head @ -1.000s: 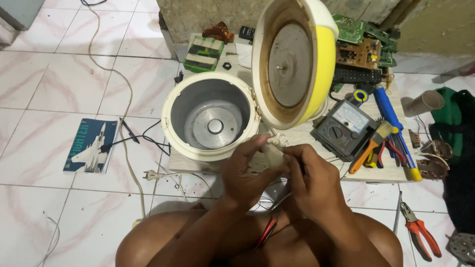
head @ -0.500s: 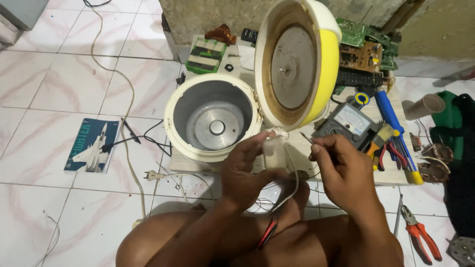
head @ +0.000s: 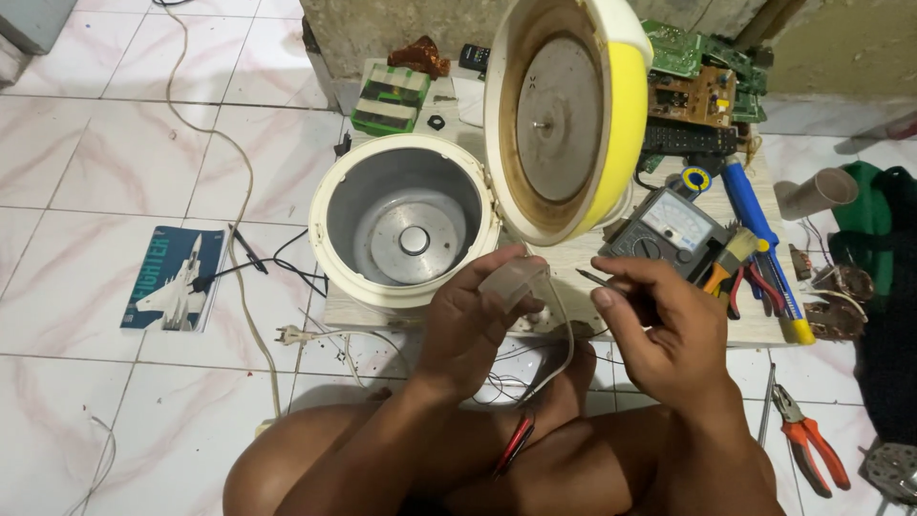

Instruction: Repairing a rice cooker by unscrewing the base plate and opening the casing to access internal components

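Cream plastic cooker (head: 406, 225) stands open on the surface (head: 573, 263), pot cavity bare metal, heater plate visible at the bottom. Yellow lid (head: 568, 115) hinged up on its right side, inner plate stained brown.

Left hand (head: 473, 330) curled around a small translucent part (head: 514, 279), held in front of the cooker's near rim; a thin white wire (head: 565, 334) hangs from the part toward the lap. Right hand (head: 664, 330) just right of it, thumb and forefinger pinching a thin metal probe (head: 597, 278), tip pointing at the part, not touching it as far as visible.

Red and black leads (head: 514, 444) lie between the legs. Analog meter (head: 659, 229) sits right of the lid, pliers (head: 740, 277) and a blue screwdriver (head: 759, 225) beside it. Circuit boards (head: 702, 76) at the far edge of the surface. Orange pliers (head: 807, 440) on the tiled floor (head: 95, 143) to the right; a magazine (head: 172, 279) with a jet on its cover and a loose plug (head: 287, 335) to the left.
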